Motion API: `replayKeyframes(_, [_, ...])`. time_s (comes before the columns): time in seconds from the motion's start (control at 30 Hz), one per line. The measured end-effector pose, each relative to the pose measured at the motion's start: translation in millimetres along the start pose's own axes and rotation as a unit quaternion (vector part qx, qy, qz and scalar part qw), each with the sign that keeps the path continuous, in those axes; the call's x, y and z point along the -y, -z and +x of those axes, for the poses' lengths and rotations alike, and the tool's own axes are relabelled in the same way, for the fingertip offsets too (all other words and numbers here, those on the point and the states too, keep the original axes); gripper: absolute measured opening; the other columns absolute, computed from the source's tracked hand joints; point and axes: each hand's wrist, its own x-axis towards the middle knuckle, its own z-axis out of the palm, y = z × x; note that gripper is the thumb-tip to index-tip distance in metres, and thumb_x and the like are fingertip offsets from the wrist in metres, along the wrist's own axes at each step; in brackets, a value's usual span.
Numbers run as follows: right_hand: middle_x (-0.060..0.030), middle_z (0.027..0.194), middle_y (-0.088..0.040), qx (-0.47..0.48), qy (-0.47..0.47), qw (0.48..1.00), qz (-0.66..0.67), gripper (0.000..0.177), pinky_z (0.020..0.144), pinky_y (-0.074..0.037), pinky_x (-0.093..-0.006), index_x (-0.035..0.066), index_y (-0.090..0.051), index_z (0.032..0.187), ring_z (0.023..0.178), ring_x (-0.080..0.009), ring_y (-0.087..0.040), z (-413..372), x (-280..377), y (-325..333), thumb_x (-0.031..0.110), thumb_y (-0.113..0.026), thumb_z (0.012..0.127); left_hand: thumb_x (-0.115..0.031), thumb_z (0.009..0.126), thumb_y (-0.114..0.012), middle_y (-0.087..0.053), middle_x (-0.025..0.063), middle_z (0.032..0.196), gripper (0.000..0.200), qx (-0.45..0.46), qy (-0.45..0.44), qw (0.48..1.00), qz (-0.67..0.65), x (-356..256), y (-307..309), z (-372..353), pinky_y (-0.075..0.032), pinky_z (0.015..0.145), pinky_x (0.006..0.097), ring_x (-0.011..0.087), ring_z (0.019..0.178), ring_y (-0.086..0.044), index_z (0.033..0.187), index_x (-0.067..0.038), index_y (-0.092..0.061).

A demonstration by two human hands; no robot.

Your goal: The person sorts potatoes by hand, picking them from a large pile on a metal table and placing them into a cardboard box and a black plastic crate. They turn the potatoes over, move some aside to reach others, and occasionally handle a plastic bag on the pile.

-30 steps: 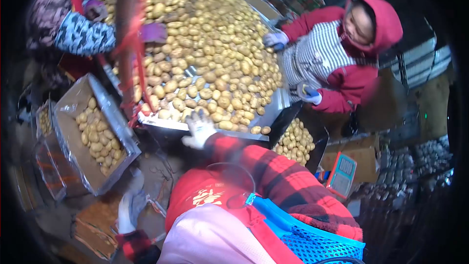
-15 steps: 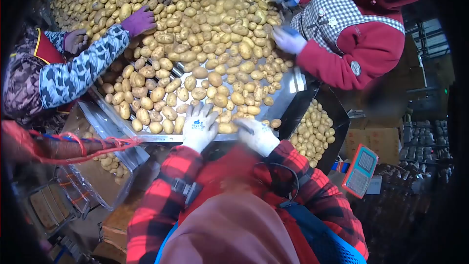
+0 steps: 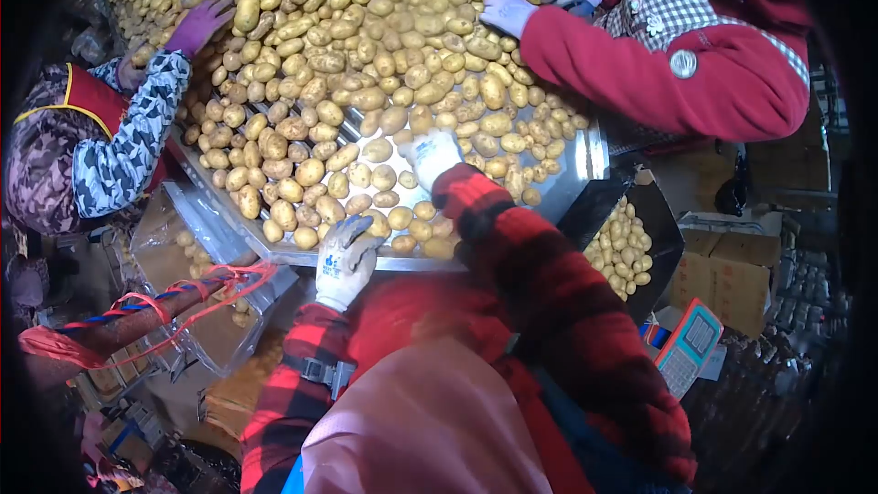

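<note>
Several potatoes (image 3: 340, 158) lie spread over a metal sorting table (image 3: 368, 262), piled thicker toward the back. My left hand (image 3: 342, 267), in a white glove with bluish fingertips, is at the table's front edge. Its fingers are slightly bent and apart, beside the nearest potatoes, with nothing seen in them. Farther in, my right hand (image 3: 433, 158) reaches among the potatoes in a matching white glove. It looks open and flat against the potatoes there, its fingertips partly hidden.
A co-worker's purple glove (image 3: 199, 26) touches the pile at left; another person's pale glove (image 3: 508, 13) is at right. A box of potatoes (image 3: 618, 252) stands below the right edge, near a scale (image 3: 690, 348) and a cardboard box (image 3: 722, 279). A cord-wrapped pole (image 3: 137, 316) juts in at left.
My right hand has gone from the front edge forward into the potatoes. My left hand has shifted slightly left and down. The right co-worker's arm extends farther over the pile.
</note>
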Motion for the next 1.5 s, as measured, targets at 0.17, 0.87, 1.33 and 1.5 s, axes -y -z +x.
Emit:
replayKeyframes(0.17, [-0.0167, 0.099, -0.07, -0.264, -0.05, 0.908, 0.321, 0.028, 0.086, -0.052, -0.0458, 0.007, -0.07, 0.11, 0.098, -0.0363, -0.065, -140, -22, 21, 0.011, -0.066, 0.082, -0.007, 0.083, -0.066, -0.069, 0.013, 0.119, 0.022, -0.022, -0.01, 0.998, -0.065, 15, -1, -6, -0.048, 0.103, 0.0485, 0.0356, 0.118, -0.062, 0.104, -0.01, -0.072])
replayKeyframes(0.87, [-0.0071, 0.092, -0.068, 0.124, -0.001, 0.992, -0.032, 0.028, 0.072, -0.051, -0.0464, 0.014, -0.066, 0.114, 0.09, -0.0296, -0.067, -59, 83, -31, 0.026, -0.064, 0.089, -0.035, 0.106, -0.049, -0.057, 0.0169, 0.143, 0.052, -0.016, 0.202, 0.931, -0.303, -3, 37, 34, -0.037, 0.114, 0.0363, 0.0263, 0.135, -0.05, 0.142, 0.002, -0.053])
replayKeyframes(1.33, [-0.0131, 0.112, -0.068, -0.332, -0.265, 0.855, 0.299, 0.033, 0.095, -0.051, -0.0422, 0.008, -0.071, 0.109, 0.107, -0.0326, -0.063, -289, 11, 44, 0.002, -0.071, 0.077, -0.01, 0.103, -0.047, -0.07, 0.0198, 0.112, 0.028, 0.234, 0.019, 0.918, -0.32, -50, 19, -4, -0.053, 0.093, 0.0401, 0.0351, 0.104, -0.067, 0.125, 0.001, -0.06])
replayKeyframes(1.5, [-0.0207, 0.124, -0.065, -0.227, -0.384, 0.894, 0.032, 0.053, 0.096, -0.052, -0.0461, 0.006, -0.064, 0.127, 0.112, -0.0351, -0.064, -361, -52, 10, 0.018, -0.077, 0.076, -0.02, 0.105, -0.048, -0.076, 0.0107, 0.097, 0.037, 0.168, 0.198, 0.925, -0.277, -7, 19, 0, -0.054, 0.086, 0.0294, 0.016, 0.09, -0.07, 0.132, 0.002, -0.06])
